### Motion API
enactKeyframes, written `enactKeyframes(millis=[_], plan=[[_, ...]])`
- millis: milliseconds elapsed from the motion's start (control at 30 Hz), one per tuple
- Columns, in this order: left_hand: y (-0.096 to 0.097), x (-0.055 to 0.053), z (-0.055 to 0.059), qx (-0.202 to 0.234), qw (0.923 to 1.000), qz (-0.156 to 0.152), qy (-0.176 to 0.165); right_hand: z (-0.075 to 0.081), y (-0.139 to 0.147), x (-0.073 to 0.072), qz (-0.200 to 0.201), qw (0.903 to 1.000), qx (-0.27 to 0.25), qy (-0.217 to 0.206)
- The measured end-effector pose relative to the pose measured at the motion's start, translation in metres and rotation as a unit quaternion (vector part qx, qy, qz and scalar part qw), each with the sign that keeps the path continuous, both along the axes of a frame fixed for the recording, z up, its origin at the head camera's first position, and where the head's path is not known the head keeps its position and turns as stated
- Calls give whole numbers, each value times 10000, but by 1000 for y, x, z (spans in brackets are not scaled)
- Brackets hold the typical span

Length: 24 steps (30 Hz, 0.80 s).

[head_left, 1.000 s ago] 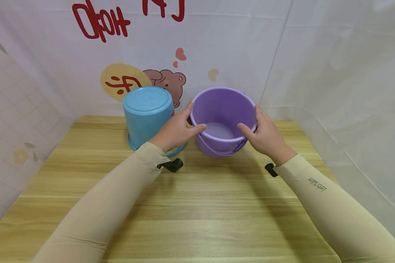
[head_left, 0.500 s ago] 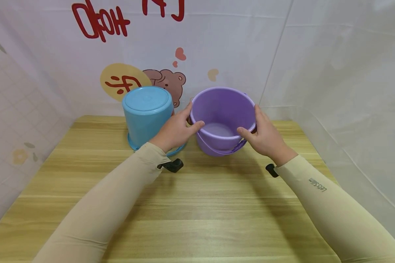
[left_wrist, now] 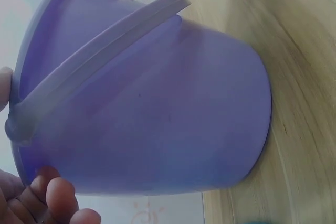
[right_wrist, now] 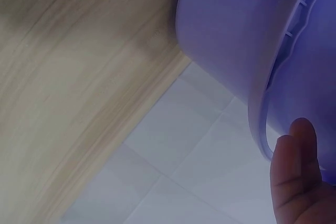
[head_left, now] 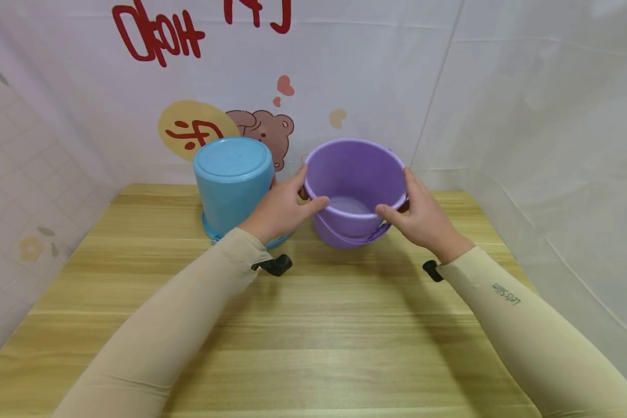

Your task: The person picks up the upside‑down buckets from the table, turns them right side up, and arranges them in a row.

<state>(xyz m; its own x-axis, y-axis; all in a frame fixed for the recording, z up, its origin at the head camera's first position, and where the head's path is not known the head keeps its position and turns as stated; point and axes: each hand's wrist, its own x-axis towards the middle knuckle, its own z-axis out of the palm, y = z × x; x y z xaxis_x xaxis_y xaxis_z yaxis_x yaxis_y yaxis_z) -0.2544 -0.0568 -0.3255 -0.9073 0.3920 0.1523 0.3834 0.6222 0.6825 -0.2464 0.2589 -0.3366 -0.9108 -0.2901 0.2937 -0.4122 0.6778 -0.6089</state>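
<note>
A purple bucket (head_left: 345,235) stands upright toward the back of the wooden table, its mouth facing up and its inside visible. Its handle (left_wrist: 105,45) hangs down along the near side. My left hand (head_left: 282,206) grips the left of the rim, thumb over the edge and fingers outside. On the opposite side my right hand (head_left: 420,217) holds the rim the same way, with its fingers (right_wrist: 287,169) against the outer wall in the right wrist view. A blue bucket (head_left: 230,191) sits upside down just left of the purple one, partly hidden behind my left hand.
The wooden tabletop (head_left: 313,337) stretches toward me under both forearms. Behind it hangs a white backdrop (head_left: 376,69) with red lettering and a cartoon bear. A pale sheet (head_left: 554,174) closes off the right side.
The near edge of the purple bucket's rim sits slightly higher in the head view than a second ago. Both hands keep hold of the rim and have barely shifted.
</note>
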Motion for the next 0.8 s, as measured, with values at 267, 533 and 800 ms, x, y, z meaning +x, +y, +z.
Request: enactKeyframes(millis=[267,533,800], plan=[[3,1,-1,33,10000,-28,-77,3,0,2,-84,9999,102,-43],[7,1,-4,58,9999,-30,-81,3,0,4,-266,9995,147,-40],[8,2,-3,-32,9999,47,-141,3,0,7,-420,9988,245,-52]])
